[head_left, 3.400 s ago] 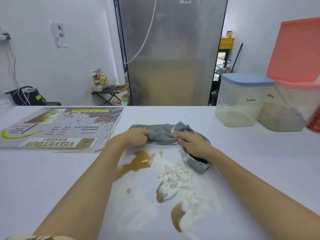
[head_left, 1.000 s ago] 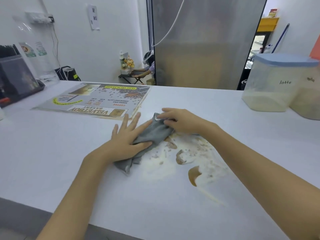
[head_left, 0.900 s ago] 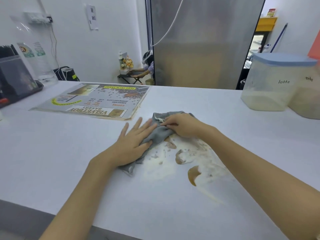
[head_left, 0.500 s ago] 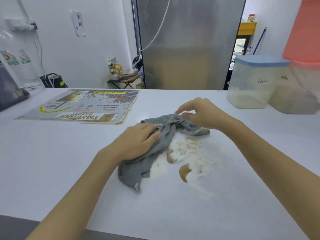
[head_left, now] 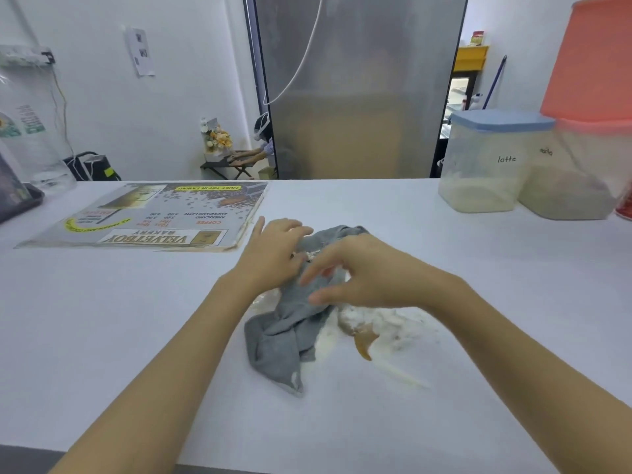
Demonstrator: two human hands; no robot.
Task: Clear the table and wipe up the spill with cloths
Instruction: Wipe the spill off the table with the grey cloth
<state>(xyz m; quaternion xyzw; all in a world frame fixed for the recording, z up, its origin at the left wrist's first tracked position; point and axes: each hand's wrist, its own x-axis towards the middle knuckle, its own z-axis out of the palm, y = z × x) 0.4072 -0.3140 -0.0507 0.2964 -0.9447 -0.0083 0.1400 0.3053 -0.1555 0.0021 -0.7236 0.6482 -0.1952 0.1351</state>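
Gripping the crumpled grey cloth (head_left: 290, 323) with curled fingers, your left hand (head_left: 273, 258) bunches its upper part on the white table (head_left: 102, 336). Your right hand (head_left: 359, 271) hovers just over the cloth, fingers loosely spread and thumb extended, holding nothing that you can see. The cloth trails toward you, its near end lying flat. Just right of it sits the spill (head_left: 372, 330): white powder with a brown liquid patch. A printed menu mat (head_left: 147, 217) lies far left, and a blue-lidded container marked "latte" (head_left: 492, 162) stands far right.
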